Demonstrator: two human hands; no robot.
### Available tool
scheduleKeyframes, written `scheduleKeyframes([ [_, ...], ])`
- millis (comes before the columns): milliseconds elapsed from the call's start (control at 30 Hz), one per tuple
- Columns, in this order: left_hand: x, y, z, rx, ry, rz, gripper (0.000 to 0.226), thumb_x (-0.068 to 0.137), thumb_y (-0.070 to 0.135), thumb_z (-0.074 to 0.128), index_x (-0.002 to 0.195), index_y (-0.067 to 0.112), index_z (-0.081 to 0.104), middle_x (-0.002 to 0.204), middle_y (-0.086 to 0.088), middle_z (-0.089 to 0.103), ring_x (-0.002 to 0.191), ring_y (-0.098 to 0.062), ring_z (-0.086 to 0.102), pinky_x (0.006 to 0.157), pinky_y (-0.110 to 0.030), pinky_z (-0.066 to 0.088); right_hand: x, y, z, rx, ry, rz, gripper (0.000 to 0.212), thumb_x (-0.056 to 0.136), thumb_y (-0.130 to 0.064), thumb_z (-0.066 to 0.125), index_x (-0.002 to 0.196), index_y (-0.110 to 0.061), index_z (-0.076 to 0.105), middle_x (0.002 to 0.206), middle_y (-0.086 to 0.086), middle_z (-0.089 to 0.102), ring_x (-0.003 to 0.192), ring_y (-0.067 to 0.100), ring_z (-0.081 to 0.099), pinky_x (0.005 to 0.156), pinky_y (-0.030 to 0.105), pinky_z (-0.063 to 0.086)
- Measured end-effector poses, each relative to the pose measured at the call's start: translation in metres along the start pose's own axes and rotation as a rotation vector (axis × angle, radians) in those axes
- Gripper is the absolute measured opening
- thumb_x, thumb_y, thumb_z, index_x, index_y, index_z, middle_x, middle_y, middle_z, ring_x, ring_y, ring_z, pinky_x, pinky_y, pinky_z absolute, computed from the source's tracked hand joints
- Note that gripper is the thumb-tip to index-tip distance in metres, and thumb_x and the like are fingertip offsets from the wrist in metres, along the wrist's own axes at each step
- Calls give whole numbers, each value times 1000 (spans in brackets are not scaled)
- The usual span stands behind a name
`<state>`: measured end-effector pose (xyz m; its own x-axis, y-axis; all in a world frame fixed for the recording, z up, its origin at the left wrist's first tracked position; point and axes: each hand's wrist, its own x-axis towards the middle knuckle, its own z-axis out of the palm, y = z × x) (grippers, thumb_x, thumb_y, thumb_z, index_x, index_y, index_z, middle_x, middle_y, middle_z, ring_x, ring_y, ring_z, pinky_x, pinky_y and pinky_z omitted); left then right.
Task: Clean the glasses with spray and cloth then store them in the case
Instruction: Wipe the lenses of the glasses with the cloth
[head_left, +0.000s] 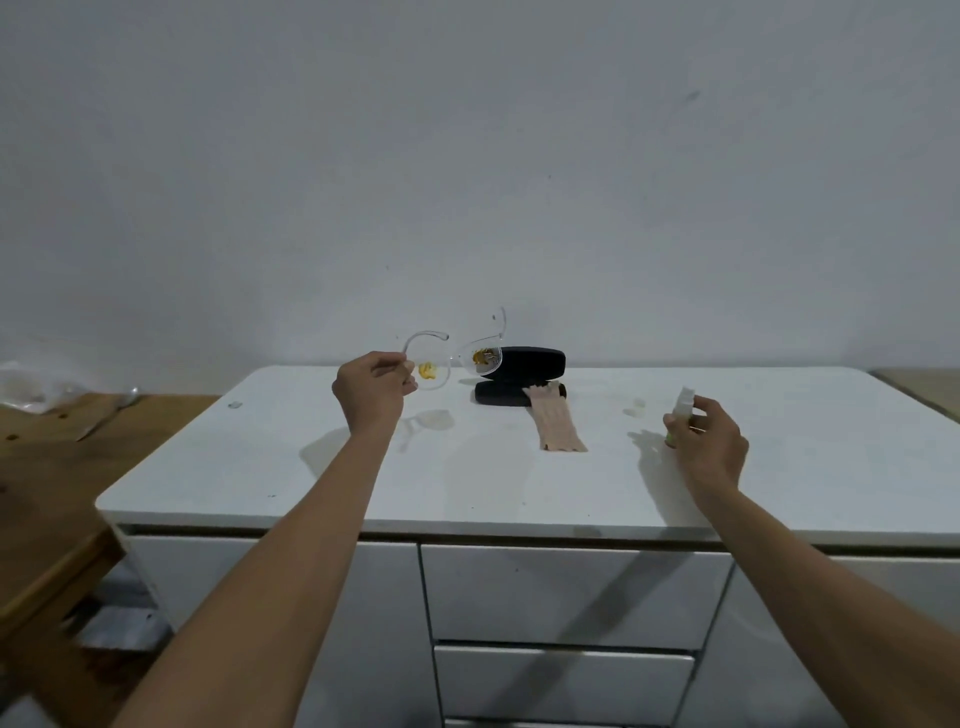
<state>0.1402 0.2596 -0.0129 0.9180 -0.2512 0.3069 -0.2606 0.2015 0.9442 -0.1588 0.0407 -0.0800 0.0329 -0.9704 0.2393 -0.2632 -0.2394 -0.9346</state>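
My left hand (373, 395) holds clear-framed glasses (457, 358) by the left rim, raised above the white cabinet top (467, 478); both lenses carry yellow-orange smears. My right hand (709, 441) grips a small white spray bottle (681, 410) with a greenish base, low over the right part of the top. A black glasses case (524, 371) lies open at the back centre. A beige cloth (556, 423) hangs out of the case onto the top, between my hands.
A small clear cap (635, 408) lies left of the bottle. A wooden table (57, 467) with plastic bags stands to the left. Drawers (566, 597) front the cabinet below. A plain wall rises right behind the case.
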Motion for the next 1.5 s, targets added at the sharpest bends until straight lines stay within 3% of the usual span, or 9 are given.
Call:
scheduleKeyframes([
  [167,-4,1,0,14,-3,5,10,81,-7,75,92,-7,75,79,-20,73,63,-27,70,55,-16,56,-7,-10,5,-166,153,-131,50,92,-28,72,138,-13,57,129,15,66,123,38,55,97,46,46],
  [300,-3,-2,-2,5,-9,-3,11,82,-8,74,93,-8,74,81,-21,73,66,-29,71,56,-17,58,-13,-28,20,-319,282,-488,41,91,-23,71,130,-11,62,116,15,64,111,38,54,91,48,45],
  [433,-4,-9,-3,-1,-14,-18,11,81,-9,75,92,-9,74,79,-22,72,64,-29,69,57,-21,59,-21,-37,46,-309,-65,-601,25,95,-15,68,119,-12,70,100,6,70,102,29,60,88,38,39],
  [567,-3,-17,-4,15,-17,-35,8,80,-8,75,86,-3,74,72,-19,71,59,-27,68,64,-30,61,-25,-36,72,-450,-536,-532,16,93,-11,68,103,-12,80,98,5,77,91,24,69,80,38,53],
  [667,1,-22,-8,13,-11,-43,8,79,-9,75,84,-3,75,71,-19,71,57,-26,67,66,-33,62,-23,-41,80,-501,-631,-525,10,88,-16,73,84,-11,80,86,7,77,83,27,70,75,42,53],
  [1033,13,-35,-15,36,23,-73,14,77,-10,76,77,4,73,68,-17,70,55,-28,66,66,-34,61,-7,-70,94,-833,-860,-458,30,90,-27,75,118,-18,79,118,7,77,114,26,66,99,32,51],
  [1267,8,-34,-23,35,36,-84,11,78,-10,76,79,1,73,69,-17,70,57,-29,67,67,-34,61,-24,-62,103,-651,-725,-370,11,91,-7,72,91,-8,83,86,11,77,73,28,74,66,31,60],
  [1400,7,-29,-29,97,51,-51,9,79,-7,75,80,2,74,68,-18,71,55,-26,68,69,-39,64,-37,-64,110,-186,-699,-79,13,91,-5,74,80,-1,79,66,11,70,53,21,61,53,20,55],
  [1500,6,-23,-33,132,64,-22,8,80,-6,75,82,1,74,70,-19,72,54,-25,68,70,-41,64,-50,-72,121,303,-729,184,11,90,-4,71,80,1,73,71,12,58,65,21,51,57,22,53],
])
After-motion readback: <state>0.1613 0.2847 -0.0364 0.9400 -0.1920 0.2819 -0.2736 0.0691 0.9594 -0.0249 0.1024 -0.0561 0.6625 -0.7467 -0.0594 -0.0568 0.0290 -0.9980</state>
